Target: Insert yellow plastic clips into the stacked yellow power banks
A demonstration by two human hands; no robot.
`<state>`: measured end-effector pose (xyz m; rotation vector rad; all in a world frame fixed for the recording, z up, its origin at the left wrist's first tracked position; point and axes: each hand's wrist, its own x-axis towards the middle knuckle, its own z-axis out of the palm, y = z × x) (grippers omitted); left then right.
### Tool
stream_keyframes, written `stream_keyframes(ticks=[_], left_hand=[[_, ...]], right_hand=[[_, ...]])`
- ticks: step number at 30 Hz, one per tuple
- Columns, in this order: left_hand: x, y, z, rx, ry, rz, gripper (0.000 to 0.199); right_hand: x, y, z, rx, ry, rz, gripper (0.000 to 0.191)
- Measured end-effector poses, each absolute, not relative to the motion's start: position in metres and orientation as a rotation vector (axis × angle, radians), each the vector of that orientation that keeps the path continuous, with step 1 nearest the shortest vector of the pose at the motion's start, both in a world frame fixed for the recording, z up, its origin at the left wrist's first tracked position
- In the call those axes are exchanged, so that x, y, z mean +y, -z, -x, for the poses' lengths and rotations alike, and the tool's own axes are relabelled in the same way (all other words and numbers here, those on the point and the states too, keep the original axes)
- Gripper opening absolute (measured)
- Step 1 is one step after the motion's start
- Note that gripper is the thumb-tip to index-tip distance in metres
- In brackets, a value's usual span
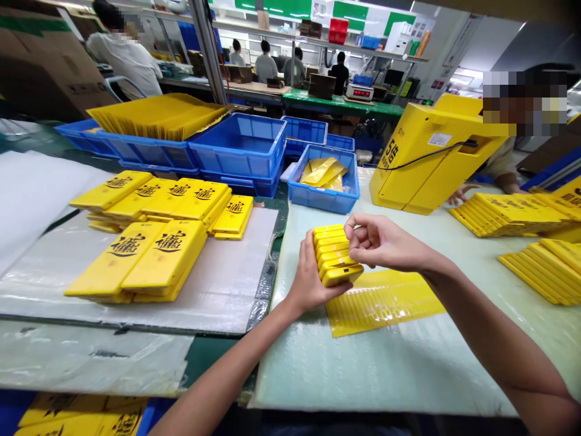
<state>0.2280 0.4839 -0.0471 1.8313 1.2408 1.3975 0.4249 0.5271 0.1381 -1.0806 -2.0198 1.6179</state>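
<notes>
My left hand [308, 281] is wrapped round a stack of several yellow power banks [333, 251], tilted so their narrow ends face me. A dark port shows in the end of the lowest one. At the right side of the stack, my right hand [374, 242] is closed with thumb and forefinger pinched against the ends; anything between them is too small to make out. Beneath both hands lies a yellow sticker sheet [385, 303] with rows of strips, some gaps showing pale.
Left, stacked yellow power banks [163, 251] with black lettering lie on a white board [227, 297]. Behind are blue bins [245, 145] and a blue tray [318, 197] holding yellow scraps. A yellow machine [417, 157] stands back right, near more stacks [544, 266] and a co-worker's hand [459, 195].
</notes>
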Motion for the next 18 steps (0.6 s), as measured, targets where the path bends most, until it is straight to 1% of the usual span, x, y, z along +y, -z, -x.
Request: stream_keyframes(ticks=[12,15,18], left_hand=[[0.485,0.046,-0.23,1.27,-1.396,-1.803,0.155],[0.485,0.048,-0.23,1.26,-1.403,-1.817,0.155],[0.486,0.049,-0.228,1.261,-1.405,-1.835,0.151]], right_hand=[[0.53,-0.143,-0.418,-2.213,-1.495,1.08,0.034],[0.53,-0.149,-0.413,-2.3,-1.433,1.178,0.034],[0.534,-0.157,-0.41,-2.393,-1.213,1.396,0.033]])
